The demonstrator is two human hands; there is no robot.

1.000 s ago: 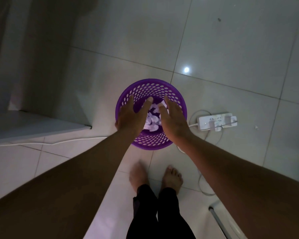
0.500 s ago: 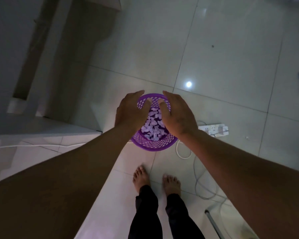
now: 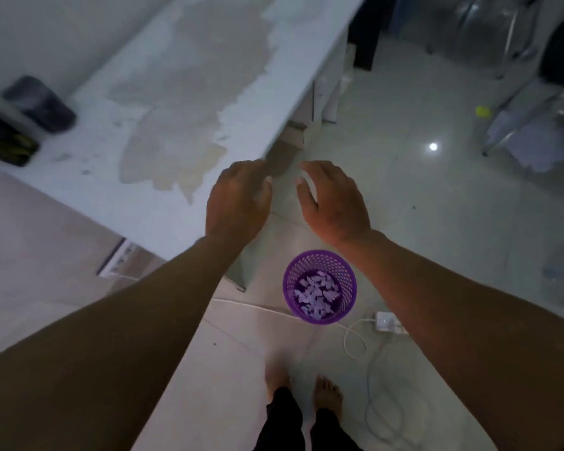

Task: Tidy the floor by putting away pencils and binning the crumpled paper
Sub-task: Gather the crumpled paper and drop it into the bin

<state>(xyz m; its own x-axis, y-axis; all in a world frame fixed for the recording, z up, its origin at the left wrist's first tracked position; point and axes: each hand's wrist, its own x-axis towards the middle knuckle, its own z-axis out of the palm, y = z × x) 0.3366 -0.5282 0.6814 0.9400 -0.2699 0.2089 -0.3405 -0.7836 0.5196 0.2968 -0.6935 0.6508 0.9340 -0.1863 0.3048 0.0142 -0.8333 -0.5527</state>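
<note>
A purple mesh bin (image 3: 319, 315) stands on the tiled floor in front of my bare feet, and several crumpled white paper pieces (image 3: 316, 292) lie in its bottom. My left hand (image 3: 238, 203) and my right hand (image 3: 334, 200) hover side by side well above the bin, palms down, fingers loosely spread, nothing in either. No pencil shows on the floor. At the far left of the white table a dark holder (image 3: 9, 141) with yellowish sticks inside is blurred.
A white table (image 3: 163, 102) with a worn, stained top fills the upper left. A white power strip (image 3: 386, 321) and looping cables lie right of the bin. A clear chair (image 3: 508, 34), papers (image 3: 528, 138) and a small yellow ball (image 3: 483, 111) are at the upper right.
My view has lifted away from the floor and the bin now looks smaller and lower. Both hands have risen off the bin's rim and drifted apart, empty.
</note>
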